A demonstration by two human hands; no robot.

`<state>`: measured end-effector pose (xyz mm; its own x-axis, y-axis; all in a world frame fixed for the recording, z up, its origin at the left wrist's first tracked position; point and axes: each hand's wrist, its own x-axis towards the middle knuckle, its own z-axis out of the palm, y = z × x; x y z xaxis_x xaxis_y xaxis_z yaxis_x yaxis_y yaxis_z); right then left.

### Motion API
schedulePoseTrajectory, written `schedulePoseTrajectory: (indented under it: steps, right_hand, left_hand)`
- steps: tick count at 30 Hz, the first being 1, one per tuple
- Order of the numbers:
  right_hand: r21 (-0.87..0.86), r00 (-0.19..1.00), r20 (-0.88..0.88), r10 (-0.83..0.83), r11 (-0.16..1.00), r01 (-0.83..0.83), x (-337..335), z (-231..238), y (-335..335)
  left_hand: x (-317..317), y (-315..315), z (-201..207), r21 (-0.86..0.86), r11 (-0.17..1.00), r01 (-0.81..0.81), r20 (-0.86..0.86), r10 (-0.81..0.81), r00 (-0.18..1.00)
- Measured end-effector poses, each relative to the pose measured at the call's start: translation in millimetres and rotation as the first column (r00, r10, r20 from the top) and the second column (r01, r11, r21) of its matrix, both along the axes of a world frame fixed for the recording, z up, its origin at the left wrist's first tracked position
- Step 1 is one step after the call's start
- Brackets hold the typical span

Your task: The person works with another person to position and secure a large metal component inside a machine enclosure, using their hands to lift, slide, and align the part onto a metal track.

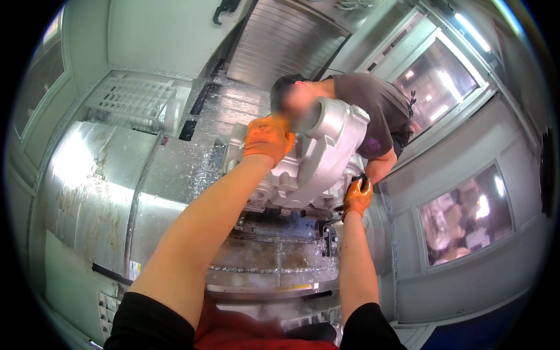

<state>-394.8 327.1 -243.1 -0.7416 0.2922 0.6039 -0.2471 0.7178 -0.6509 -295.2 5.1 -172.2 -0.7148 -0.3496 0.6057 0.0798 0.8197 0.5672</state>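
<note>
A large silver-grey metal casting, with a round tubular opening at its top, stands upright in front of me. My left hand, in an orange glove, is closed on the casting's upper left part; its fingertips are partly hidden. Lower down, at the casting's right side, my right hand has its orange-gloved fingers bent around a small dark thing that I cannot make out. A co-worker's bare forearm reaches down close to that hand.
A co-worker in a dark shirt leans over the casting from the far right. Beneath it is a dark metal fixture. Metal chips litter the machine bed. Sloped metal covers lie to the left, and windowed enclosure panels flank the right.
</note>
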Motion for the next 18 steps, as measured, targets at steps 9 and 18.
schedulePoseTrajectory:
  steps: [9, 18]
  right_hand:
    - [-0.062, 1.000, 0.001, 0.020, 0.998, -0.019, 0.3, -1.3, -2.3]
    - [0.037, 1.000, 0.021, -0.021, 0.999, 0.021, 8.5, 7.6, -10.1]
  left_hand:
    - [5.5, 2.5, 6.2, 0.000, 1.000, 0.003, 0.045, -0.003, 0.999]
    - [-1.6, 0.9, 2.1, -0.020, 0.999, -0.029, 0.064, 0.030, 0.998]
